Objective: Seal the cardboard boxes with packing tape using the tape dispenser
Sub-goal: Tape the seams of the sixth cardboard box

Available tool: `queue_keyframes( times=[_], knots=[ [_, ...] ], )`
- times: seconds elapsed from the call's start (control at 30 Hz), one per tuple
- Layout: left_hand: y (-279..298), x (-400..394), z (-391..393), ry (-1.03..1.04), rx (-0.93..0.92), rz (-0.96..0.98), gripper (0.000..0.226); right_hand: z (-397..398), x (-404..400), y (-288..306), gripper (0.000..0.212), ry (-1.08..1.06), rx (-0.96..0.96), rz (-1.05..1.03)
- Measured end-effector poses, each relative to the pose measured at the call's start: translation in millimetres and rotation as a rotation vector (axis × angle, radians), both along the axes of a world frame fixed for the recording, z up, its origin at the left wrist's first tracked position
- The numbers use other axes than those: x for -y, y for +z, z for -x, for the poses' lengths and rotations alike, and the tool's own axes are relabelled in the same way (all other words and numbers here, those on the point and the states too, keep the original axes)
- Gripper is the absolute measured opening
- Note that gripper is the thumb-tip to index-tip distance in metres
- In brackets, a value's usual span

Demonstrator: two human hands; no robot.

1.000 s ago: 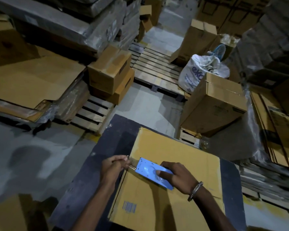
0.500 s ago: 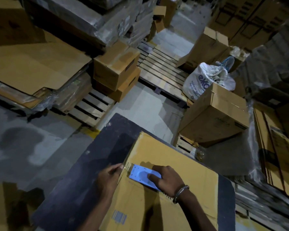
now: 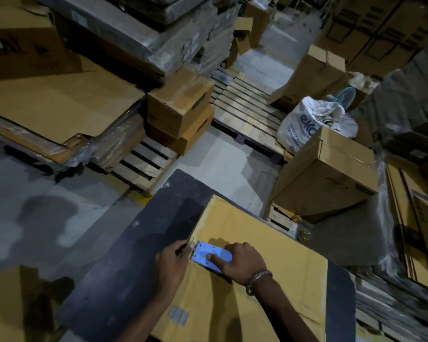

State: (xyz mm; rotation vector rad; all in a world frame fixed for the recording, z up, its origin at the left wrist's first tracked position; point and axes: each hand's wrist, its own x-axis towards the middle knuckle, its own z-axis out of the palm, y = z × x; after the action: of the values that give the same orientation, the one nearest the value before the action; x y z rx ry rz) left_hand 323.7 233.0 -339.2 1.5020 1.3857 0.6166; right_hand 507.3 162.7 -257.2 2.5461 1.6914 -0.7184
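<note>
While the tape start sits at the box's left edge, both hands work close together. Left hand: fingers curled over that edge of the cardboard box, seemingly pinching the tape end down; dim light, so the tape itself can't be made out. Tape dispenser: blue, lying flat on the box top just beside the left hand. Right hand: wrapped round the dispenser's rear, forefinger laid along its plate. Box lies on the dark counter.

Doing it well, my reading: keep the left anchor firm, hold the dispenser low against the board, draw it rightward along the seam in one even pull, so the strip lands straight and unwrinkled.
</note>
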Motion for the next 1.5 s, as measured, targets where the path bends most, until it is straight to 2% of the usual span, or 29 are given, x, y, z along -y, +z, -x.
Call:
queue_keyframes(
  times=[0.13, 0.27, 0.4, 0.53, 0.73, 1.1, 1.37, 1.5],
  knots=[
    [-5, 0, -4, -0.005, -0.169, -0.071, 0.023, -4, -1, -12, 0.065, -0.045, 0.026, 0.014],
    [-6, 5, -10, 0.007, -0.256, -0.147, 0.026, -5, 4, -18, 0.081, -0.047, 0.077, 0.012],
    [-8, 8, -12, 0.030, -0.311, -0.170, 0.024, -9, 12, -17, 0.072, -0.072, 0.054, 0.052],
    [-12, 7, -13, 0.046, -0.334, -0.190, 0.022, -24, 29, -16, 0.091, -0.112, 0.060, 0.108],
    [-10, 8, -14, 0.037, -0.316, -0.281, 0.014, -48, 63, 0, 0.069, -0.139, 0.036, 0.158],
    [-9, 10, -13, 0.012, -0.346, -0.311, 0.021, -79, 116, 8, 0.068, -0.159, 0.064, 0.172],
    [-12, 9, -11, -0.001, -0.358, -0.334, 0.017, -93, 139, 10, 0.065, -0.180, 0.067, 0.172],
    [-11, 10, -12, 0.003, -0.375, -0.336, 0.020, -102, 150, 10, 0.069, -0.171, 0.042, 0.171]
  ],
)
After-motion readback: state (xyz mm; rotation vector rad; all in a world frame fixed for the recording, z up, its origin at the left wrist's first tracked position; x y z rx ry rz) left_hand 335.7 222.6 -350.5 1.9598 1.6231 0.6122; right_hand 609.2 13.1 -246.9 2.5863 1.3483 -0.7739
